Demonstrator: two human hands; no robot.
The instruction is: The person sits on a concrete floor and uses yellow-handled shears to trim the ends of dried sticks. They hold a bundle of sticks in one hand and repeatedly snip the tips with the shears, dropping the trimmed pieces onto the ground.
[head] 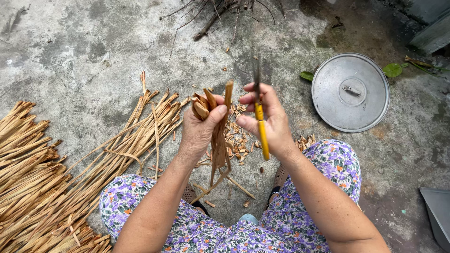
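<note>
Underneath everything lies the grey, stained concrete floor [84, 51], and the largest thing on it is the heap of long, dry, tan plant strips [33, 182], which fills the left side and fans out toward the middle. Next in size are the person's knees in purple floral trousers [328, 164], bent at the bottom of the view. To the right, well apart from the hands, a round grey metal lid with a small handle [350, 92] lies flat on the floor, with green leaves [393, 70] just beside its upper edge. A grey flat-sided object [438, 213] pokes in at the lower right corner. At the top, a bundle of thin dark twigs [220, 14] lies on the concrete.

Between the knees and below the hands, a scatter of short tan cut chips [236, 140] lies on the floor. The left hand [199, 129] is closed in a fist around a small bunch of tan strips [218, 140], whose cut ends stick up above the fingers while the rest hangs down toward the floor. The right hand [269, 122], just beside it, pinches a thin knife with a yellow handle and dark blade [260, 124] between thumb and fingers, with the blade pointing up and the handle trailing below the palm.
</note>
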